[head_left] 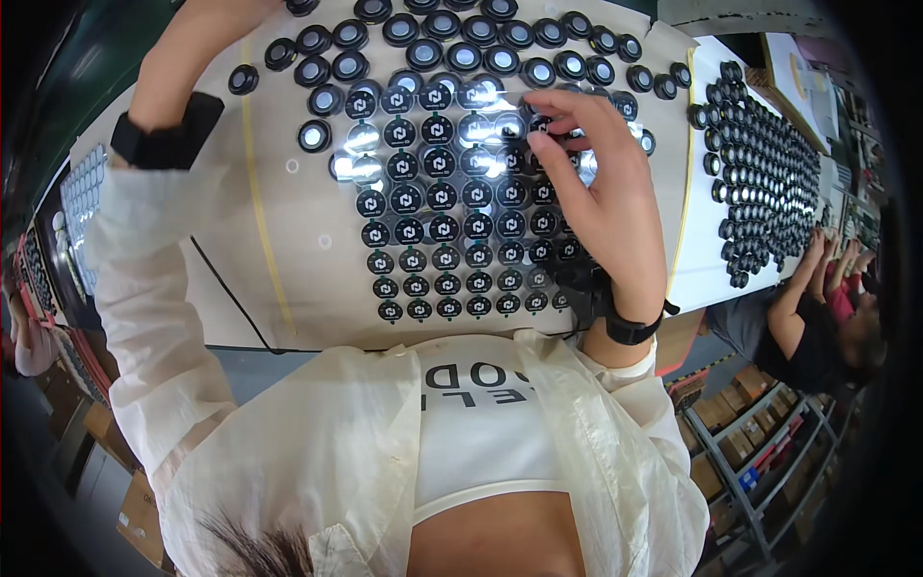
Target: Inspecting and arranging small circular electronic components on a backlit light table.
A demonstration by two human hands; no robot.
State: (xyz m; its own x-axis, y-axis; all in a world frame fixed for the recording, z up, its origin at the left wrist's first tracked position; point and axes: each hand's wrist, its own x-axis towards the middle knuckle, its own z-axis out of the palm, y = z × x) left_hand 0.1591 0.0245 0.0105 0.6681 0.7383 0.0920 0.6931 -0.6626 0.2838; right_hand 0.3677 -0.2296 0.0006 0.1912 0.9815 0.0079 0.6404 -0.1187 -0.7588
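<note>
A clear, glossy sheet of round black stickers [442,228] with white marks lies on the table before me, in several rows. My right hand [608,168] hovers over its upper right part, thumb and forefinger apart, the other fingers curled. A dark disc [540,124] shows in the gap between thumb and forefinger; whether it is touched I cannot tell. My left hand [226,12] reaches to the far left, cut off by the upper edge, its fingers out of sight. Close to it sits a round black part [302,6]. Similar black parts with pale centres [463,56] are spread beyond the sheet.
Yellow tape [258,183] runs along the beige table [308,279] at left. On the right, a white surface [707,188] bears many more black round parts [760,178]. Other people's arms [812,258] reach in there. A metal rack with cartons [745,423] stands lower right.
</note>
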